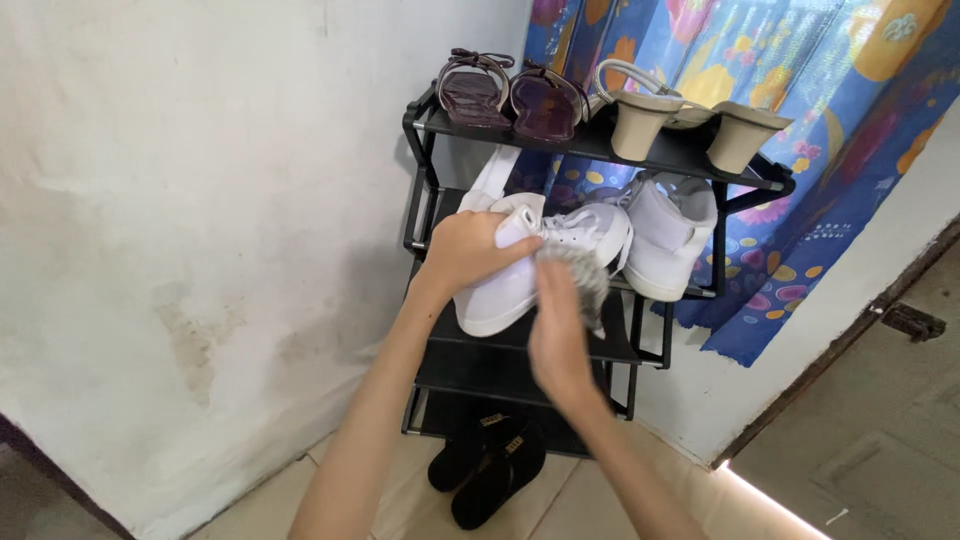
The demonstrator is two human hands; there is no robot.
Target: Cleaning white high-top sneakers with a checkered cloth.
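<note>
White leather high-top sneaker (520,270) held at the second shelf of the black metal shoe rack (690,160).

Left hand (470,250) clamped over its ankle, steadying it; right hand (560,335) closed on a grey bristly brush (580,275) pressed to its side (motion-blurred). Matching sneaker (668,235) just beside; maroon sandals (510,95) and beige heels (690,120) above, black slippers (490,465) on the floor.

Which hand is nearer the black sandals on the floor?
Right. The right hand works a grey cloth above the black sandals; the left hand grips the white sneaker higher up.
</note>
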